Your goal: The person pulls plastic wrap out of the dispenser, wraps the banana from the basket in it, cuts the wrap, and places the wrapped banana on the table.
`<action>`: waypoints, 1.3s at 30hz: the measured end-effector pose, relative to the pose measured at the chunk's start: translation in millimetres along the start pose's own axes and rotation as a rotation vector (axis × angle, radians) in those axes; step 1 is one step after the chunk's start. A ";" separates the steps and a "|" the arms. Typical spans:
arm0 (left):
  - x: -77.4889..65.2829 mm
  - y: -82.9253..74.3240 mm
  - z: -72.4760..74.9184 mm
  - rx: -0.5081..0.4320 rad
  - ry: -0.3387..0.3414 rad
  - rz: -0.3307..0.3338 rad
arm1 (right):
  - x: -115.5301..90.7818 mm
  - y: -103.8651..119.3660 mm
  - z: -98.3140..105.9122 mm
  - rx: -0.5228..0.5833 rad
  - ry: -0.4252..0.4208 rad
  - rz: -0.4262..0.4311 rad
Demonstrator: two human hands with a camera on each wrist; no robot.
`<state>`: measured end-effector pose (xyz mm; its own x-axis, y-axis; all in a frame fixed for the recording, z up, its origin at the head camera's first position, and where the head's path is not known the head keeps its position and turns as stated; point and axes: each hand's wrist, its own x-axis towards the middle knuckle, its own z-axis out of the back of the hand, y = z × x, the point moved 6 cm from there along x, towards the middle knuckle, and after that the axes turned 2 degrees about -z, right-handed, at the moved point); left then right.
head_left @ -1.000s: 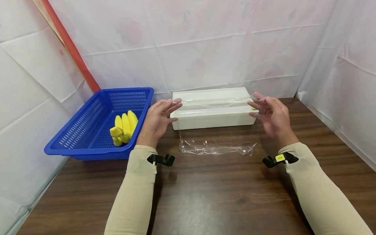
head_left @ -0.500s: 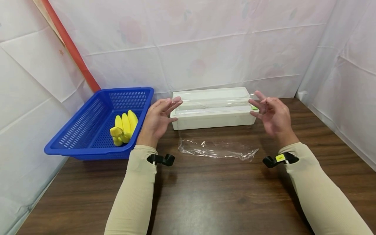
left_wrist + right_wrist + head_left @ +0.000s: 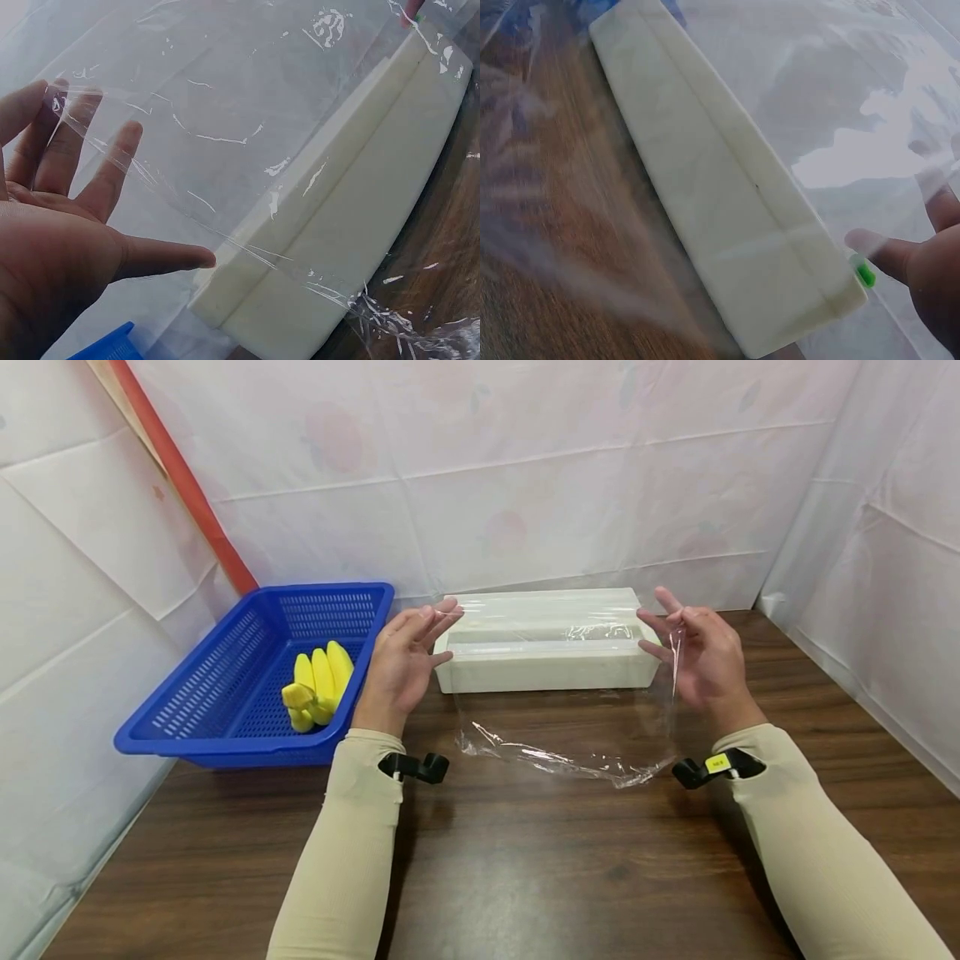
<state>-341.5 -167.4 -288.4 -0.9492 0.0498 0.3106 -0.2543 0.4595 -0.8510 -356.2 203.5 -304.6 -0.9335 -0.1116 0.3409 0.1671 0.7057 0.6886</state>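
A clear sheet of cling film (image 3: 555, 718) is stretched between both hands, its crumpled lower edge hanging over the brown table. The left hand (image 3: 401, 668) pinches its upper left corner between thumb and index finger, the other fingers spread. At the upper right corner the right hand (image 3: 701, 656) pinches the film likewise, its remaining fingers fanned out. Behind the film stands a long white cling film dispenser box (image 3: 551, 672), close to the fingers of both hands. The right wrist view shows a small green piece (image 3: 864, 271) at the box's end.
A blue perforated basket (image 3: 225, 747) stands to the left, close to the left hand, with a bunch of yellow bananas (image 3: 318, 681) in it. White patterned sheeting (image 3: 510, 468) covers the back and sides. An orange-red strip (image 3: 183, 477) runs down behind the basket.
The film's lower right part has swung toward the viewer and hangs lower, spreading the sheet wider. Both hands keep their pinch, almost in place. The basket and bananas stay put.
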 end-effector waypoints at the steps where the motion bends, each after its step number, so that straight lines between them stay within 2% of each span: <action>1: -0.2 -0.3 -0.2 -0.001 -0.001 -0.004 | 0.0 0.1 -0.4 0.002 -0.002 -0.002; 6: -1.8 -2.2 -0.3 0.002 -0.006 -0.001 | 0.5 -0.6 -2.3 0.005 0.001 0.004; 15: -7.0 -12.6 1.7 0.059 0.010 0.076 | -1.9 0.5 -1.4 -0.005 -0.003 0.031; 19: -7.6 -14.0 1.1 0.094 0.003 0.114 | -5.6 4.0 -1.0 -0.064 0.006 0.033; 25: -9.0 -11.1 1.5 0.159 -0.032 0.165 | -12.8 5.6 1.9 -0.119 0.024 -0.007; 28: -10.6 -9.0 1.5 0.194 -0.035 0.189 | -17.5 6.6 4.5 -0.185 0.024 -0.017; 33: -15.1 -7.7 -0.3 0.251 0.005 0.197 | -24.7 6.3 6.7 -0.234 0.055 -0.023; 39: -26.7 -6.9 -3.6 0.326 0.070 0.175 | -33.1 3.8 7.0 -0.204 0.085 -0.027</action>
<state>-313.7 -168.7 -289.3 -0.9716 0.1679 0.1669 -0.1455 0.1328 -0.9804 -326.9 214.8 -317.7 -0.9100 -0.1930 0.3669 0.2110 0.5462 0.8106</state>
